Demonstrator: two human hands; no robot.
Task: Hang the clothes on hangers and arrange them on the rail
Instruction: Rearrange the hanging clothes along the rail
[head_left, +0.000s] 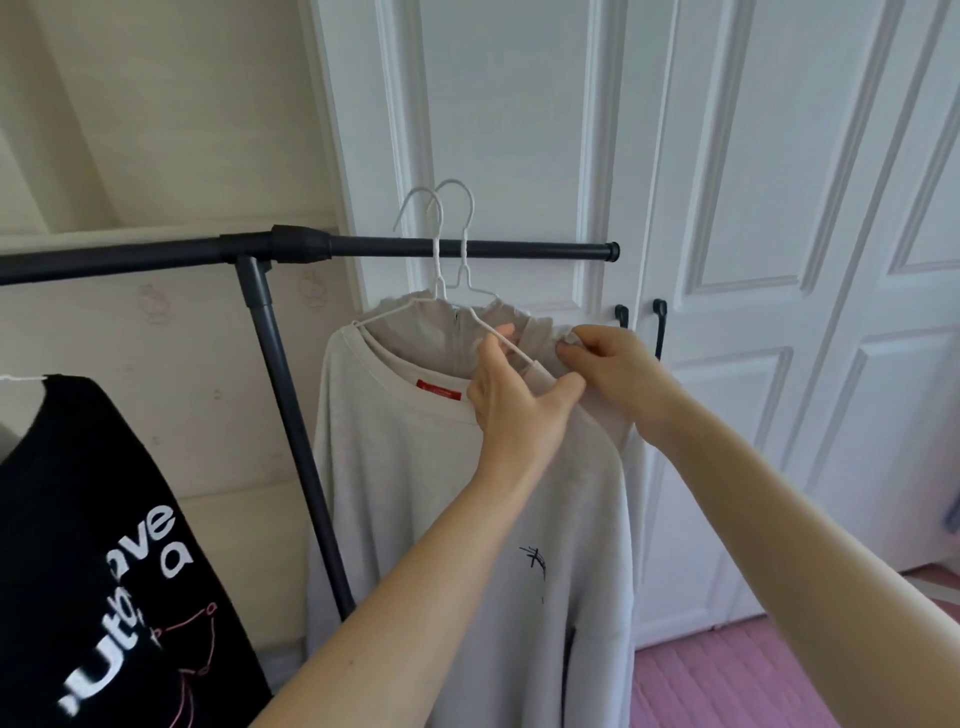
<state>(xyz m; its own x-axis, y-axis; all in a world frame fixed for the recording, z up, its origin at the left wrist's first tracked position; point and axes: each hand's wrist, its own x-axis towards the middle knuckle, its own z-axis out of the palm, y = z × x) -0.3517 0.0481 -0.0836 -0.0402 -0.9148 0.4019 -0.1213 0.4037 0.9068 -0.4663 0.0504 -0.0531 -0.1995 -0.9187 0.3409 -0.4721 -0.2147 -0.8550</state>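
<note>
The pale sweatshirt (467, 493) hangs on a thin white hanger (441, 291) below the rail (519, 248). Soft, floppy; best handled at shoulder seams. Left hand (519, 405) pinches its neckline and hanger wire; right hand (602, 358) pinches the rear garment's collar (545, 327).

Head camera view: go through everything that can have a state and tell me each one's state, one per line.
Light sweatshirt: hanging on a white hanger.
Second garment: on its own hanger behind the sweatshirt.
Black T-shirt: hanging, at left.
Rail: both white hooks over it.
Left hand: gripping the sweatshirt's shoulder.
Right hand: fingers pinching fabric.
White doors: closed.
</note>
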